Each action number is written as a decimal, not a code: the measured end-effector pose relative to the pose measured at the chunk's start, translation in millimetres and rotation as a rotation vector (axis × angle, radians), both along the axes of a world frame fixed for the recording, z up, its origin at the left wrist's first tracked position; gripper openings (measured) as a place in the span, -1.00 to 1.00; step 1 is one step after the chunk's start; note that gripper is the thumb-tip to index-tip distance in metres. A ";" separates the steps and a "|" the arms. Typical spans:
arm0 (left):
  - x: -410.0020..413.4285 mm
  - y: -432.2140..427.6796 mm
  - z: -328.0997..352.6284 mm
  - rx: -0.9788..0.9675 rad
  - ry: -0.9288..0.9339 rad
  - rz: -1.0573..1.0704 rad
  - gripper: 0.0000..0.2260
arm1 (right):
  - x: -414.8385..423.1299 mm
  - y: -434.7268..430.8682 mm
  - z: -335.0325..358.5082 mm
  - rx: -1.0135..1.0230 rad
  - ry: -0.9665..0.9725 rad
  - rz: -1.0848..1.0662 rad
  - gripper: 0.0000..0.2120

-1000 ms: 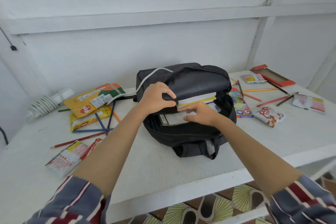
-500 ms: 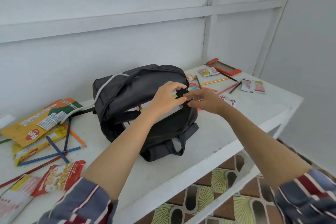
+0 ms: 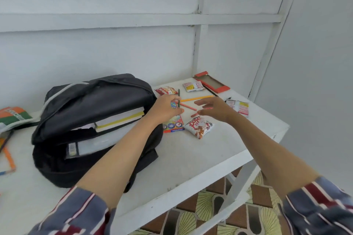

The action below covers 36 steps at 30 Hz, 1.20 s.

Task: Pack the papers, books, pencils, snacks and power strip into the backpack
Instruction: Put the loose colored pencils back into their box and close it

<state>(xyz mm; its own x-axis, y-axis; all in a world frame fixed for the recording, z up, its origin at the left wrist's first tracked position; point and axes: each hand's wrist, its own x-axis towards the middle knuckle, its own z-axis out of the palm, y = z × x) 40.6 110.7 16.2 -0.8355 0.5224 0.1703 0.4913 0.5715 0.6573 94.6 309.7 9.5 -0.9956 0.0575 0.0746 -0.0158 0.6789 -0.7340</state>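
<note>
A dark-green wooden pencil [image 3: 178, 94], likely light and stiff, is pinched mid-shaft by the left hand [image 3: 165, 108]; the right hand [image 3: 214, 109] is spread, empty.

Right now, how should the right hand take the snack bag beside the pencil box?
Come from above with the right hand and pinch the snack bag across its puffed middle. It lies flat on the table with near and right sides free; the pencil box sits close on its left, so keep the grip off that side.
</note>
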 end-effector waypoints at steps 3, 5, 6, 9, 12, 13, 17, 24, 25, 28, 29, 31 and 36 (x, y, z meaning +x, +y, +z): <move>-11.0 21.5 -9.8 0.007 -0.035 0.076 -0.60 | -13.9 26.3 0.8 -0.006 -0.020 0.049 -0.64; -17.7 30.9 -15.7 0.008 -0.053 0.137 -0.58 | -22.8 37.7 -0.2 -0.004 -0.035 0.088 -0.64; -20.7 34.8 -18.5 0.009 -0.061 0.170 -0.56 | -26.9 41.5 -0.4 -0.001 -0.045 0.100 -0.64; -30.2 44.4 -27.1 0.016 -0.109 0.229 -0.56 | -40.3 46.8 -2.7 -0.014 -0.077 0.133 -0.64; -43.2 50.1 -33.3 0.001 -0.136 0.279 -0.56 | -58.1 44.9 -6.2 -0.032 -0.078 0.149 -0.62; -50.2 50.3 -36.6 -0.015 -0.140 0.299 -0.54 | -64.4 42.2 -7.7 -0.041 -0.077 0.160 -0.61; -72.4 51.0 -44.6 -0.097 -0.155 0.383 -0.47 | -85.1 25.1 -18.2 -0.065 -0.126 0.227 -0.60; -85.4 52.2 -56.0 -0.159 -0.278 0.548 -0.49 | -110.3 0.8 -32.3 -0.026 -0.209 0.270 -0.59; -85.8 51.0 -57.0 -0.168 -0.318 0.549 -0.52 | -112.3 -2.0 -33.8 -0.015 -0.215 0.273 -0.59; -85.4 49.3 -60.3 -0.195 -0.363 0.551 -0.53 | -117.5 -7.8 -37.0 -0.021 -0.217 0.259 -0.61; -85.1 49.3 -60.6 -0.209 -0.366 0.550 -0.52 | -118.7 -9.0 -36.9 -0.031 -0.223 0.258 -0.62; -84.6 49.4 -60.7 -0.197 -0.375 0.558 -0.51 | -120.8 -9.7 -36.9 -0.064 -0.246 0.258 -0.62; -84.2 47.2 -58.6 0.009 -0.368 0.591 -0.53 | -122.2 -1.3 -39.8 -0.320 -0.332 0.190 -0.62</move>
